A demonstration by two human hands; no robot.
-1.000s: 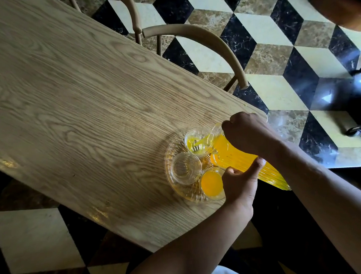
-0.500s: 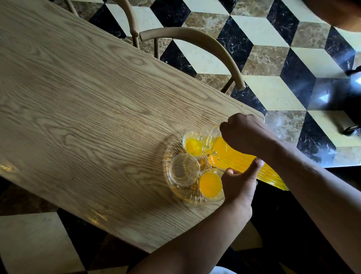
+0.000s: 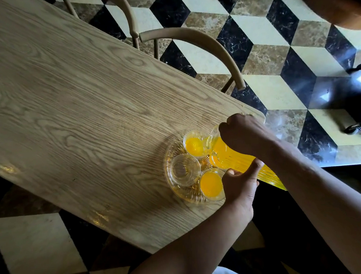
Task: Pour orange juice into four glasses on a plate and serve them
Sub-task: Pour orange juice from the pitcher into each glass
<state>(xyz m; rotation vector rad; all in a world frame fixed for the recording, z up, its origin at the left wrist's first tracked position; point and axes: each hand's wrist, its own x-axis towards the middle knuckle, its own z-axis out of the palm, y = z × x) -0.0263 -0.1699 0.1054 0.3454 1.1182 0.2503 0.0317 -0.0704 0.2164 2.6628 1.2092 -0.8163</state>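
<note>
Head view shows the right hand [image 3: 243,135] clamped on the tilted pitcher [image 3: 240,162], the left hand [image 3: 239,183] steadying it from below. Juice runs into the glass [image 3: 194,144] beyond the spout. Beside the left hand one glass [image 3: 211,184] is full; the clear glass [image 3: 184,170] waits. The fourth hides under the pitcher on the plate [image 3: 181,194]. Serving remains.

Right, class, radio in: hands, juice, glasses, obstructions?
Right hand tilting jug, left hand steadying it. Far glass filling; near glass full; left glass empty. Nothing obstructing.
</note>
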